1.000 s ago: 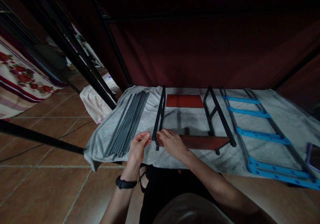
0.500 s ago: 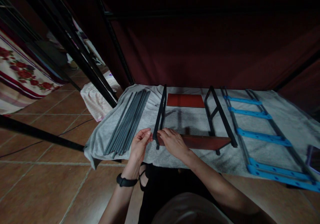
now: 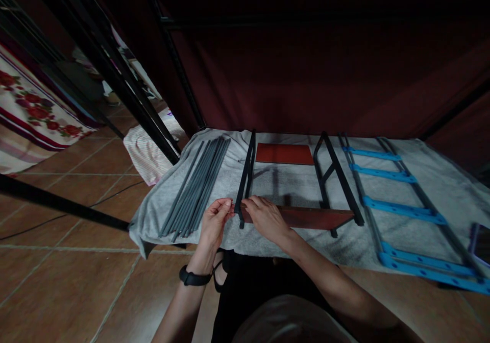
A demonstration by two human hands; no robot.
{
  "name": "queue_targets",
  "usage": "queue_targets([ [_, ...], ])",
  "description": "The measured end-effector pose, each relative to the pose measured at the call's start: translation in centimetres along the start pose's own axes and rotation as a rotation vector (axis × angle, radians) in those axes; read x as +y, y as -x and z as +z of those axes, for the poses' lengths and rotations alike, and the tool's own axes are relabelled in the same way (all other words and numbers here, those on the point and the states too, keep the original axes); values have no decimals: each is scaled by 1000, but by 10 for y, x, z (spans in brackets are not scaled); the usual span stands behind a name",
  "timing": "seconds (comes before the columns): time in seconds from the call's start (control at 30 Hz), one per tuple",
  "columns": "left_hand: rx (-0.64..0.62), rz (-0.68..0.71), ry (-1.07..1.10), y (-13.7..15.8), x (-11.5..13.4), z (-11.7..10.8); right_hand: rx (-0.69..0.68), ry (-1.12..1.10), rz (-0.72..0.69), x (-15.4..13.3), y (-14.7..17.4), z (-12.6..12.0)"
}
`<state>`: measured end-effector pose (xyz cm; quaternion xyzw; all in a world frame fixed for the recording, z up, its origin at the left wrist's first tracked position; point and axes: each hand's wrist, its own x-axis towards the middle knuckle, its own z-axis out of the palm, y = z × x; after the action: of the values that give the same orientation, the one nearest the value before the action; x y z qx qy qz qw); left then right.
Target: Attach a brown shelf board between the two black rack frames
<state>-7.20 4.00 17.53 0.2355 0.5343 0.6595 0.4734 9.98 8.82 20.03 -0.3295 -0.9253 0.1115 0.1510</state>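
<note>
My left hand (image 3: 215,219) is closed in a pinch at the outer side of the frame's left black metal leg (image 3: 245,172). A small thin shiny piece shows at its fingertips, too small to name. My right hand (image 3: 265,219) lies over the left end of a brown board (image 3: 312,217), its fingers bent over the top edge close to that leg. The board stands on edge between the left leg and the right black metal leg (image 3: 342,179). Behind it, a reddish-brown panel (image 3: 284,154) spans the back of the frame.
Several grey rods (image 3: 197,187) lie bundled on the grey cloth (image 3: 291,185) at left. To the right is a rack with blue crossbars (image 3: 403,210). A dark flat device (image 3: 480,243) sits at the right edge. Black metal poles (image 3: 107,72) slant down at left.
Both hands stay at the same corner of the frame. My left fingers have shifted very slightly; nothing else has visibly moved.
</note>
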Motion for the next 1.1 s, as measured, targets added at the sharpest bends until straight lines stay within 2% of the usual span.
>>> queue_targets([
  [0.2, -17, 100, -57, -3, -2, 1, 0, 5, 6, -1, 0, -2],
  [0.3, -24, 75, -43, 0, 1, 0, 4, 6, 3, -1, 1, -2],
  [0.5, 46, 22, -38, -2, -4, 0, -8, -3, 13, 0, 1, -1],
  [0.8, -27, -31, -8, 1, 2, -3, 10, 17, 8, -2, 0, -3],
  [0.93, 6, -6, -11, 0, 1, 2, 3, 38, -1, -4, 1, -5],
  [1.1, -35, 25, -38, -4, 2, 0, 15, 60, 64, -5, 5, -5],
])
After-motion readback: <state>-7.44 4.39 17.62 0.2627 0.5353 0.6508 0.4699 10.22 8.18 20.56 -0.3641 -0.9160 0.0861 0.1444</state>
